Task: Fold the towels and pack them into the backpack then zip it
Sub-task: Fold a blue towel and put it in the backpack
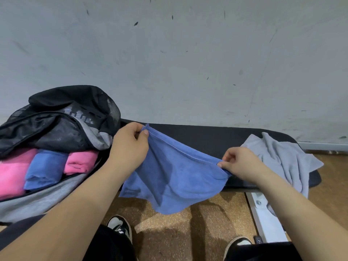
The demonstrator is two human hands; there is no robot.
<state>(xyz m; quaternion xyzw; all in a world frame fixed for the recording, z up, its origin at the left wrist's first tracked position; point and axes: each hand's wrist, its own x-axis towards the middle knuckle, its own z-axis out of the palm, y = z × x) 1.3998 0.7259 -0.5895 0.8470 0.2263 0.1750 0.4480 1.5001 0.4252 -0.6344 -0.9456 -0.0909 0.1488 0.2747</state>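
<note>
Soft blue towel (175,178) stretched above the padded black counter (207,136).
The left hand (130,146) and right hand (241,162) each pinch a top corner between thumb and curled fingers (219,164); the cloth sags beside the open backpack (62,121).

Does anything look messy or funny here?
Yes. The gray towel lies crumpled at the right end of the bench, partly hanging over the edge, unlike the folded towels in the backpack.

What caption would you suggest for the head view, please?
The left hand and right hand pinch a blue towel by its top corners, beside the open backpack.
</note>
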